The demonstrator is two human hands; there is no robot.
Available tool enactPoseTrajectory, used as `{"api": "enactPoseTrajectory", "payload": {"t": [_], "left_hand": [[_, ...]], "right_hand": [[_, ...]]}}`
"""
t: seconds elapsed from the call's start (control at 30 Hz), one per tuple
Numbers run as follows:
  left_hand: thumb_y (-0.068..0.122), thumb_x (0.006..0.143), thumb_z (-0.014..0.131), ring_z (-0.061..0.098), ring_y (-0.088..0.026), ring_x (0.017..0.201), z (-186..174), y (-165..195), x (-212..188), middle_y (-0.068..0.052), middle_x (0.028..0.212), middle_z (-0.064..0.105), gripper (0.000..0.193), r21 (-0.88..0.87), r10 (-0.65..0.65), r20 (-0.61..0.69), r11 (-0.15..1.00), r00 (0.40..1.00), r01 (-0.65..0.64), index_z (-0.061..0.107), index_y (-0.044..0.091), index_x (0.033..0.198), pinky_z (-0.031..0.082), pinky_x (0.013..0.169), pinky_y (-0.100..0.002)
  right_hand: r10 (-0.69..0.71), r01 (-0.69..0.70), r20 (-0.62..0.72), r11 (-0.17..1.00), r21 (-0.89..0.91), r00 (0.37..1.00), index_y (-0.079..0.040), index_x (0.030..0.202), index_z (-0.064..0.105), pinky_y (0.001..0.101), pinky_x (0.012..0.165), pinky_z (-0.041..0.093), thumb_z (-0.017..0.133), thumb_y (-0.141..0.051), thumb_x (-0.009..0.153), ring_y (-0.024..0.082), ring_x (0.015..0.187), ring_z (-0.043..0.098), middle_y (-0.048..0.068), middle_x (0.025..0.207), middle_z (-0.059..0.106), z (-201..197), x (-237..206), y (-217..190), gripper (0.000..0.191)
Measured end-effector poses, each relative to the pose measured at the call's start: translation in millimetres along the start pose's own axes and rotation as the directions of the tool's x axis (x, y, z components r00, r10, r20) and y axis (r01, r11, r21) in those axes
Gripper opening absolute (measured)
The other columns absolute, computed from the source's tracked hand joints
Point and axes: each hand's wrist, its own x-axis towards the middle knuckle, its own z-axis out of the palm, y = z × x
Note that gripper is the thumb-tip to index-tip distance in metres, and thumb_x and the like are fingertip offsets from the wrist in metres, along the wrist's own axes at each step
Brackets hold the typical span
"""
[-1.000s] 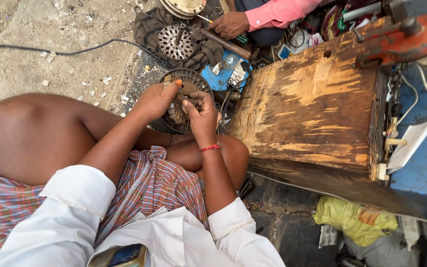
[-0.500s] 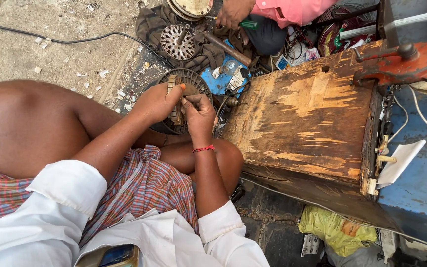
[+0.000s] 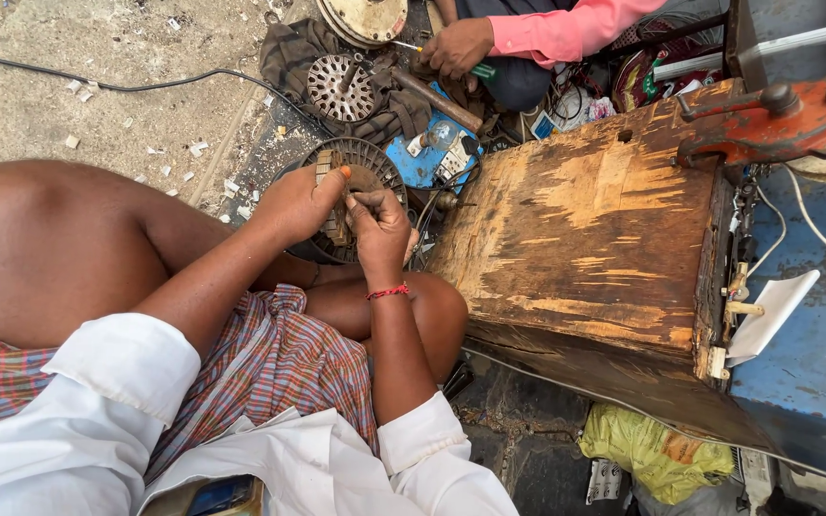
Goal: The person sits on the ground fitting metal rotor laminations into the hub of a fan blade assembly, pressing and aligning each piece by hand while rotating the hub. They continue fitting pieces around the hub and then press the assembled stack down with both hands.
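L hand (image 3: 296, 203) clamps the slotted motor stator (image 3: 356, 191) at its 9 o'clock rim; R hand (image 3: 380, 225) is pinched shut on a small part, too small to tell what, at the core. Stator rests on the lap w/ the wooden bench (image 3: 604, 239) at 3 o'clock. Risk: the pinched part could slip if the stator rocks, & sharp slot edges could nick fingertips. Containers: none seen w/ contents.

A flat blue blister package (image 3: 424, 158) lay far centre, beside the wooden block. A crumpled yellow plastic bag (image 3: 657, 454) lay near right. A small white printed packet (image 3: 607, 481) lay just left of that bag, partly hidden
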Motion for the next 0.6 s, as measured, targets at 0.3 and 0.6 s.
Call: {"api": "enactPoseTrajectory", "payload": {"t": [0.3, 0.6], "left_hand": [[0.055, 0.097, 0.039, 0.069, -0.047, 0.097, 8, 3, -3, -0.026, 0.095, 0.073, 0.061, 0.091, 0.061, -0.059, 0.994, 0.996, -0.056, 0.069, 0.003, 0.107, 0.051, 0.085, -0.054], [0.054, 0.096, 0.041, 0.068, -0.048, 0.097, 14, -5, 1, -0.027, 0.097, 0.072, 0.061, 0.067, 0.088, -0.102, 0.994, 0.991, -0.081, 0.068, 0.002, 0.111, 0.051, 0.083, -0.054]], "right_hand": [[0.054, -0.054, -0.005, 0.999, 0.004, 0.999, -0.004, 0.092, 0.065, 0.0186, 0.062, 0.052, 0.072, -0.002, 0.098, 0.001, 0.072, 0.060, -0.001, 0.083, 0.068, -1, 1, -4, 0.009], [0.121, -0.110, -0.059, 0.980, 0.164, 0.991, -0.003, 0.098, 0.067, 0.0188, 0.064, 0.053, 0.070, -0.003, 0.097, 0.002, 0.072, 0.062, 0.000, 0.087, 0.070, 4, 4, 5, 0.004]]}}
